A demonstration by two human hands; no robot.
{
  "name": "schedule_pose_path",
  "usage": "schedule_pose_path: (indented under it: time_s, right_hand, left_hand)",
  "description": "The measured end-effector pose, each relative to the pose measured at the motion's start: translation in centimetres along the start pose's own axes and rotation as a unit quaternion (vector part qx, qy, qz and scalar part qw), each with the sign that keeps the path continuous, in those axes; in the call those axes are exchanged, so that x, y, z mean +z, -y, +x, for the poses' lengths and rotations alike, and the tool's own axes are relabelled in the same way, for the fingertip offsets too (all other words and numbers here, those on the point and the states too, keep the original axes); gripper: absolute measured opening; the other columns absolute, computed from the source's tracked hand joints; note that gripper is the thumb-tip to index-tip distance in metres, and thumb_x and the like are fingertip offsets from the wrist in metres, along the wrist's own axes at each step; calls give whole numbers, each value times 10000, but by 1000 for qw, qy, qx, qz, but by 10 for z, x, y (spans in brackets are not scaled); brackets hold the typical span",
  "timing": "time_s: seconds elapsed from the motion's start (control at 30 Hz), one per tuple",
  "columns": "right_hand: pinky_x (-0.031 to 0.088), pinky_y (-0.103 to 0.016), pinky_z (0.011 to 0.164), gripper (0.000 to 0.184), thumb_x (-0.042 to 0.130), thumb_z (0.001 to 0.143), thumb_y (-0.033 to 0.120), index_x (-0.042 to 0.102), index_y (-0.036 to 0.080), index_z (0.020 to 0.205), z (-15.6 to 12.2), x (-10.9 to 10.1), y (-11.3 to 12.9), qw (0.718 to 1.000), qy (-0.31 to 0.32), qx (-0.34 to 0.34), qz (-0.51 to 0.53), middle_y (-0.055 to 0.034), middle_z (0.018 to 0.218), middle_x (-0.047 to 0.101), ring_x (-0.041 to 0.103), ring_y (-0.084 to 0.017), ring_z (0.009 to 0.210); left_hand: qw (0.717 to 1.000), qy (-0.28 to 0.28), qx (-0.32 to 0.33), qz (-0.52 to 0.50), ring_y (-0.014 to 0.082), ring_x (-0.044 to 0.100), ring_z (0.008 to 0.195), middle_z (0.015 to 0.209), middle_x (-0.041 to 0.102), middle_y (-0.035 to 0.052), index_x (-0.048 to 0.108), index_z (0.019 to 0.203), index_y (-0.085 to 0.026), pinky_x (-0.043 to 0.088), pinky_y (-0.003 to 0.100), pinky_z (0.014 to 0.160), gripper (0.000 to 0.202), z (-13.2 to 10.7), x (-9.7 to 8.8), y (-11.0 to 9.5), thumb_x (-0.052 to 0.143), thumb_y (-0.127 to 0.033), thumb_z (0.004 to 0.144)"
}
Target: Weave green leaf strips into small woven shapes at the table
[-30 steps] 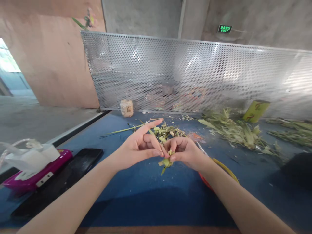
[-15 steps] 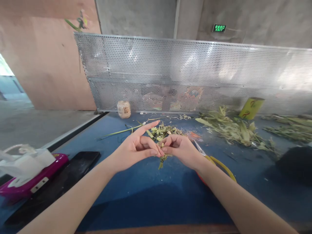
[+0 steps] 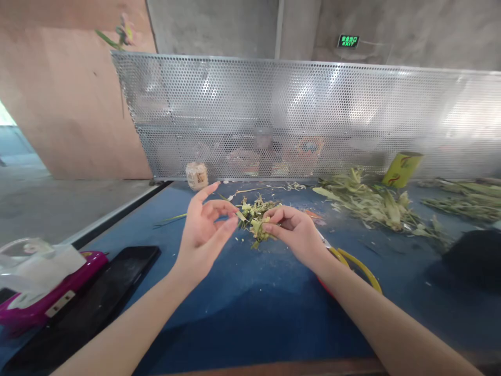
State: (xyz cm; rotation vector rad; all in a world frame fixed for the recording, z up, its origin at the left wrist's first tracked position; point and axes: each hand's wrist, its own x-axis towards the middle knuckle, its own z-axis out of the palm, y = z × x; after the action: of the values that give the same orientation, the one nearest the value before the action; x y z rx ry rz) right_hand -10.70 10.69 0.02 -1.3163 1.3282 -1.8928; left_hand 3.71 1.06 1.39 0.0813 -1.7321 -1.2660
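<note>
My right hand (image 3: 293,230) pinches a small pale-green bundle of dried leaf strips (image 3: 257,228) between thumb and fingers, just above the blue table. To its left, apart from the bundle, my left hand (image 3: 207,227) is raised with the index finger stretched out. Its other fingers are curled, with the thumb a little apart from them and nothing clearly held. Behind both hands lies a heap of leaf scraps (image 3: 258,208), partly hidden by the bundle. Scissors with yellow handles (image 3: 362,266) lie under my right forearm, which covers part of them.
A black phone (image 3: 117,282) and a magenta power strip (image 3: 50,295) lie at the left. A wrapped roll (image 3: 197,176) stands near the perforated metal screen (image 3: 235,104). Leaf husks (image 3: 376,203) and a yellow-green container (image 3: 402,169) are at the back right.
My left hand has come off the bundle and moved left and up, its fingers loosening. The right hand keeps the bundle, which now shows more fully.
</note>
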Motion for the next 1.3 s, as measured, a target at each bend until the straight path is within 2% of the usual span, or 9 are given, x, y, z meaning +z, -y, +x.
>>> schedule_pose_path:
  time_s: [0.1,0.2,0.33,0.43,0.6,0.73,0.9,1.17,1.3]
  right_hand:
    - [471,-210,637,175,656,628,151,484,169,603,-1,1,3,1000,18,-19,11,14,794,541,548,-68,682]
    - [476,-209,635,159,642,643,143,489,170,608,-2,1,4,999,20,-31,3,17,788,536,550,-67,683]
    - [472,-221,672,169,640,643,130,482,171,598,-2,1,2,998,13,-52,-19,12,793,535,547,-79,725]
    - [481,-231,658,175,636,652,141,473,173,599,-3,2,1,999,27,-41,-22,5,813,536,553,-89,730]
    - [493,-231,648,165,631,672,156,478,175,614,-5,2,1,998,52,-31,-8,11,830,528,560,-80,706]
    - [487,-230,654,167,634,674,164,478,178,619,-5,1,0,998,47,-42,-24,8,824,524,546,-82,719]
    - [481,-246,659,174,631,673,162,469,184,612,-5,3,-3,995,45,-64,-61,0,819,528,542,-100,745]
    - [493,-264,672,194,641,654,170,458,184,594,-7,5,-1,994,56,-66,-61,-4,810,538,556,-113,761]
    - [495,-271,672,195,643,650,186,457,182,590,-8,7,-2,995,40,-59,-63,-5,794,538,555,-115,750]
  left_hand:
    - [990,95,-93,45,181,573,808,959,576,77,185,1304,-229,499,268,565,848,-1,2,2,689,-252,622]
    - [982,122,-101,98,179,573,797,997,569,84,100,1337,-248,498,259,538,957,-4,6,5,709,-255,599]
    - [984,77,16,162,186,576,835,1024,583,80,88,1340,-253,509,282,576,924,-7,7,9,686,-232,636]
    - [964,69,125,225,174,591,819,931,642,41,130,1339,-262,503,304,654,852,-8,5,10,655,-167,675]
    - [953,63,178,237,164,617,796,801,671,-4,150,1339,-260,504,286,666,807,-9,4,8,628,-126,703]
    - [955,49,139,257,186,609,860,737,674,-9,227,1327,-226,472,345,800,726,-10,4,5,619,-164,719]
    - [971,36,65,229,189,598,836,736,647,12,297,1303,-217,464,340,782,646,-8,4,3,603,-215,734]
    - [995,59,-84,17,152,582,780,525,521,-65,187,1322,-183,469,302,755,731,-2,7,-6,607,-215,725]
    - [993,61,-96,20,137,561,737,532,522,-59,278,1258,-146,456,285,743,639,0,8,-7,611,-231,719]
